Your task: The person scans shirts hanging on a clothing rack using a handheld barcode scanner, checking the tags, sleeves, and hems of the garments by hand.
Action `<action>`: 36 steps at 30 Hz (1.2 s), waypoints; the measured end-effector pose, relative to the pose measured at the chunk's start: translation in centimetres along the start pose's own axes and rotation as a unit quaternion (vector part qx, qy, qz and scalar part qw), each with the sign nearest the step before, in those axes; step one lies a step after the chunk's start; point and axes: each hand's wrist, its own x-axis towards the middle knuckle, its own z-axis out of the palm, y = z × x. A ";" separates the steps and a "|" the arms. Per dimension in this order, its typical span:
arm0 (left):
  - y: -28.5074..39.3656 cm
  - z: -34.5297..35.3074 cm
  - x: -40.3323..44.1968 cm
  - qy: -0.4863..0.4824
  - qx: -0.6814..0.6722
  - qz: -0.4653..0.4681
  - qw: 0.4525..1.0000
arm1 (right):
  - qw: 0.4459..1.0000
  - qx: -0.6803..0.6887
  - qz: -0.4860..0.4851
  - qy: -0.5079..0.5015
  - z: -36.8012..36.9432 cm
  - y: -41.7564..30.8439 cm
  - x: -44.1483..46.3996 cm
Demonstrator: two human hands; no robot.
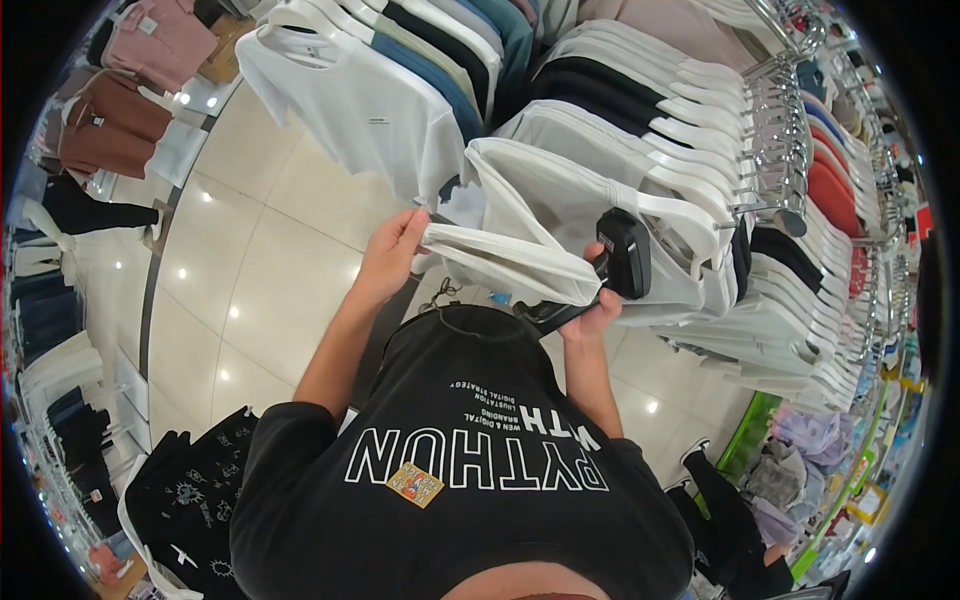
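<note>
My left hand [392, 255] is closed, pinching the edge of a white garment [510, 265] between thumb and fingers. The folded cloth stretches from there across to my right hand [597, 312]. That hand is wrapped round a black handheld device [627, 255] shaped like a barcode scanner. The device's head points up beside the hanging clothes and its handle runs down to the left, partly behind the cloth. Whether my right fingers also grip the garment, I cannot tell. Just beyond my hands, a light grey shirt [560, 150] hangs on a white hanger [685, 215].
Ahead, a white T-shirt [350, 110] hangs at the front of a row of clothes. A chrome rack [775, 140] stands on the right. Tiled floor [265, 260] lies to the left, with a black printed garment [200, 500] lower down. A person's legs [715, 500] show at lower right.
</note>
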 end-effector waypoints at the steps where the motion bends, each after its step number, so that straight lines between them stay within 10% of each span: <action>1: 0.0 0.1 -0.1 0.026 -0.011 0.007 1.000 | 0.999 -0.035 0.012 0.005 -0.1 -0.1 -0.3; 10: -1.8 -0.8 0.6 0.038 -0.353 -0.198 0.913 | 0.951 -0.296 0.038 0.084 0.7 0.4 -2.2; 16: -2.9 -1.4 0.6 -0.047 -0.503 -0.247 0.827 | 0.991 -0.107 0.040 0.065 1.0 0.7 -2.0; 36: 1.3 -1.1 -1.8 -0.127 -0.345 -0.114 0.923 | 0.998 -0.052 -0.010 0.041 0.5 -0.6 -1.0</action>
